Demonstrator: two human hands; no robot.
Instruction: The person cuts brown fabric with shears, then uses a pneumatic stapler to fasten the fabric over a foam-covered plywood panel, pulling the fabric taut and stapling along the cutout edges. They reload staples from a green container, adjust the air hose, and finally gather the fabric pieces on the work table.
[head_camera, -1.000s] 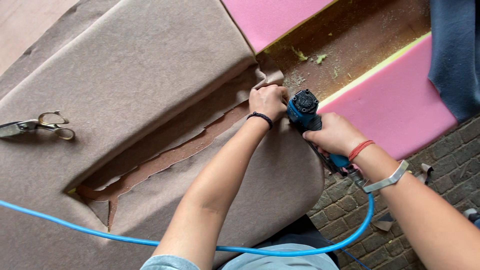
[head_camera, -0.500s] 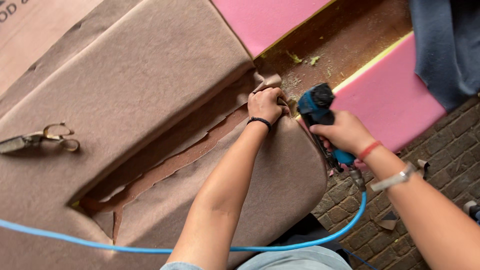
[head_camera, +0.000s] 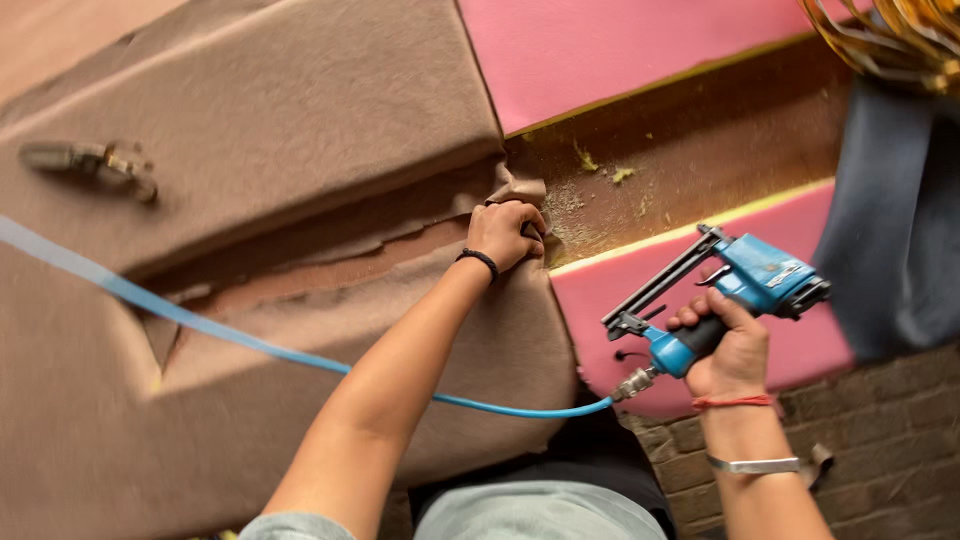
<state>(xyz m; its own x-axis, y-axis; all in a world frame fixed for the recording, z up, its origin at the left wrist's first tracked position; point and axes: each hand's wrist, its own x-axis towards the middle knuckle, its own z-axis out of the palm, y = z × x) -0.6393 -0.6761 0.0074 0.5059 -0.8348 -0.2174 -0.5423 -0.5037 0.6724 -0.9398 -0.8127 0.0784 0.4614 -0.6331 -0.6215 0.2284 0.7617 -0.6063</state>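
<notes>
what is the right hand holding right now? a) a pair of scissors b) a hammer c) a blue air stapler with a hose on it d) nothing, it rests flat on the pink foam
c: the right hand grips the handle of a blue air stapler, with a blue hose running from its base, held above the pink foam, while the left hand pinches the brown felt.

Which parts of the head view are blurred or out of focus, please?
Head view: the metal tool at far left and the blue air hose are smeared; the right hand and blue staple gun look sharp; light is soft and even, no glare.
</notes>
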